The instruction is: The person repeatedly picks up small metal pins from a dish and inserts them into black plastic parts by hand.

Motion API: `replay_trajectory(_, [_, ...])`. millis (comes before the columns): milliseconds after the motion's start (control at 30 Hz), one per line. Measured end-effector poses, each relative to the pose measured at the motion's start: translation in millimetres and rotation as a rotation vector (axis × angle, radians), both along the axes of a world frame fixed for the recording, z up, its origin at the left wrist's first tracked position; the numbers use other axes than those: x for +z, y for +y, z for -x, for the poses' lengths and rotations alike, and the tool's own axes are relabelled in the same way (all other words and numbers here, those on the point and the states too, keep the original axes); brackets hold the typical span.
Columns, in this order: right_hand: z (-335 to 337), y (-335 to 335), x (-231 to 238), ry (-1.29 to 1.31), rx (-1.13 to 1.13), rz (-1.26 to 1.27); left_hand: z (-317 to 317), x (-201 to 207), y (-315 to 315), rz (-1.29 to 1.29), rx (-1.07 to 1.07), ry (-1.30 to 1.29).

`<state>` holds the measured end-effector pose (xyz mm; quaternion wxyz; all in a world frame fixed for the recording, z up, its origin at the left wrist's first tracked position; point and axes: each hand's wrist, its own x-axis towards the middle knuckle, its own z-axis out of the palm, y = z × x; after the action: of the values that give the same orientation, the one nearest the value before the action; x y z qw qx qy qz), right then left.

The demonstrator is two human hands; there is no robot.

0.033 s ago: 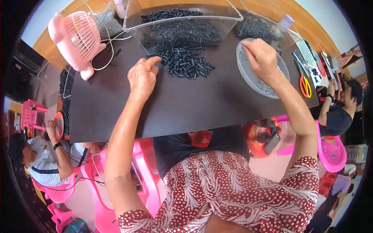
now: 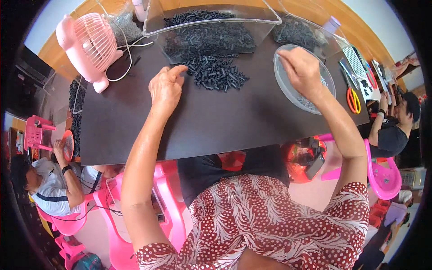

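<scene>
My left hand (image 2: 165,87) is at the left edge of a loose pile of small black plastic parts (image 2: 218,75) on the table. Its fingers are curled in, the forefinger reaching toward the pile; whatever they hold, if anything, is hidden. Over a round clear shallow dish (image 2: 282,83) my right hand (image 2: 300,69) hovers, fingers closed together in a pinch. What sits in that pinch is too small to make out. Tiny clear bits (image 2: 308,103) lie in the dish below it.
A clear bin (image 2: 211,27) of black parts stands behind the pile, another bin (image 2: 299,33) to its right. On the left is a pink fan (image 2: 92,45) with a white cord. Yellow-handled scissors (image 2: 353,100) lie at the right edge. Other people sit on both sides.
My right hand has shifted very slightly to the left over the dish. My left hand has hardly moved.
</scene>
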<state>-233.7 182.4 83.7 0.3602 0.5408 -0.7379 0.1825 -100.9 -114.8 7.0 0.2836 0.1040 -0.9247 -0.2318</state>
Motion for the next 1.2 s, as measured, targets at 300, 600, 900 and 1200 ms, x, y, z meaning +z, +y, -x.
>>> replay_trajectory(300, [-21.0, -1.8, 0.5, -0.09, 0.069, 0.038, 10.3, -3.9, -0.5, 0.141, -0.044, 0.027])
replay_trajectory(600, [-42.7, -5.6, -11.4, -0.18, 0.1, 0.002, 17.5, -4.1, -4.8, 0.202, -0.082, 0.011])
replay_trajectory(900, [-81.6, -39.1, -35.6, -0.484, 0.234, 0.085, -38.9, 18.5, 15.3, -0.593, -0.138, -0.171])
replay_trajectory(1200, [-121.0, -83.1, -39.3, -1.008, 0.34, 0.115, -87.4, 14.3, 63.2, -1.368, -0.354, 0.037])
